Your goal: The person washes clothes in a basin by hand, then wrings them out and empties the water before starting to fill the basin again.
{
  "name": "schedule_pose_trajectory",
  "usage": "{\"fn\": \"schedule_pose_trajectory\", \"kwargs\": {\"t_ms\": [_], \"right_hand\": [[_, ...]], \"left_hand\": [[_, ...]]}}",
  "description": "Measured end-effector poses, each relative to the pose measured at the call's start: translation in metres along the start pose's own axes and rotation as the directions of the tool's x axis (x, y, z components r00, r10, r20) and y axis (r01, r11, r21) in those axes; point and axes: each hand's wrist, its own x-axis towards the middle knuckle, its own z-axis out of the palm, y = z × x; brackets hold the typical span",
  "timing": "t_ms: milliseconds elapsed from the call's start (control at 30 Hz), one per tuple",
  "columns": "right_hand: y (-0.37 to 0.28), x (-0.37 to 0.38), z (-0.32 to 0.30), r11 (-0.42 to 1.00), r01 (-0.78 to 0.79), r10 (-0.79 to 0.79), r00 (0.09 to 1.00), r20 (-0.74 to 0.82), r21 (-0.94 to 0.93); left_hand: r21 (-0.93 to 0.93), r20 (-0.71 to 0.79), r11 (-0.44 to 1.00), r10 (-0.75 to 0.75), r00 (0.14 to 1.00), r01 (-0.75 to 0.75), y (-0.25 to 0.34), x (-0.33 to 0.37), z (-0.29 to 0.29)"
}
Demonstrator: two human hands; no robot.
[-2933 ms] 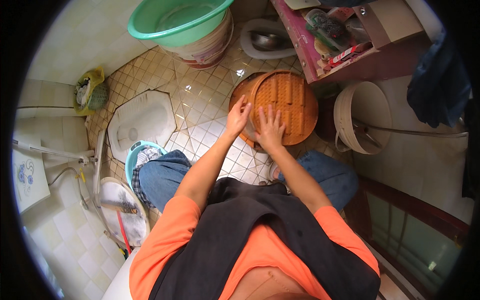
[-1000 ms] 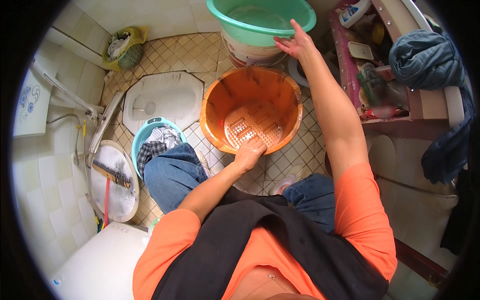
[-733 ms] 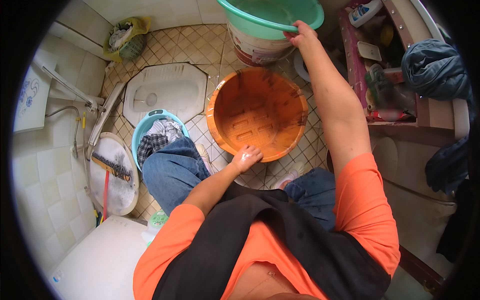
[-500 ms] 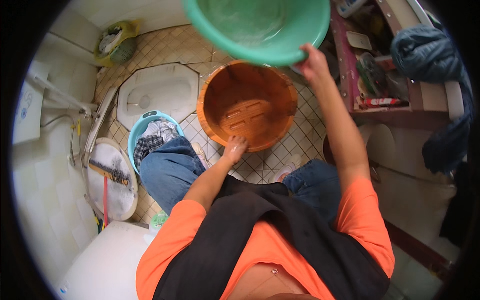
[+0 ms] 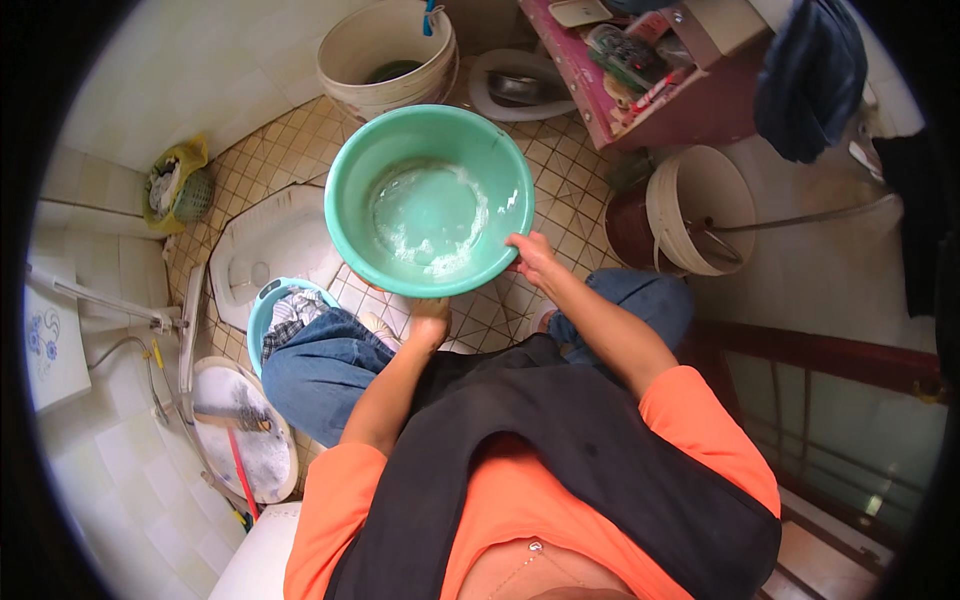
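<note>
A round green basin [image 5: 350, 190] with some foamy water in its bottom is in front of me. My right hand [image 5: 533, 257] grips its right rim, thumb over the edge. Below the near rim is my left hand [image 5: 430, 325], its fingers hidden under the basin, so its hold cannot be made out. The green basin covers nearly all of the orange tub [image 5: 366, 283]; just a sliver shows at its lower left. To the left, a light blue basket [image 5: 258, 325] holds clothes [image 5: 298, 303] beside my knee.
A squat toilet [image 5: 225, 262] is set into the tiled floor at left. A large white bucket [image 5: 345, 90] stands beyond the green basin, and another bucket [image 5: 735, 195] at right. A cluttered pink shelf [image 5: 575, 50] rises at far right. A broom [image 5: 237, 455] leans at lower left.
The green basin has come nearer and lower, with my right hand on its rim, and now covers the orange tub. My view has shifted, showing the white bucket behind.
</note>
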Motion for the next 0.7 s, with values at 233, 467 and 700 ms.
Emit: {"fn": "schedule_pose_trajectory", "kwargs": {"t_ms": [233,467,700], "right_hand": [[0.014,0.017,0.001,0.983,0.077,-0.087,0.995,-0.053,-0.166],[0.023,0.028,0.007,0.601,0.02,-0.125,0.99,-0.069,-0.799],[0.026,0.018,-0.014,0.499,0.124,-0.109,0.991,0.08,-0.858]], "left_hand": [[0.007,0.329,0.896,-0.421,0.846,0.444,0.033,0.001,-0.042],[-0.136,0.779,-0.012,-0.619,0.099,0.991,-0.01,-0.003,-0.052],[-0.738,0.633,-0.467,-0.73,0.258,0.488,-0.065,0.002,-0.01]]}}
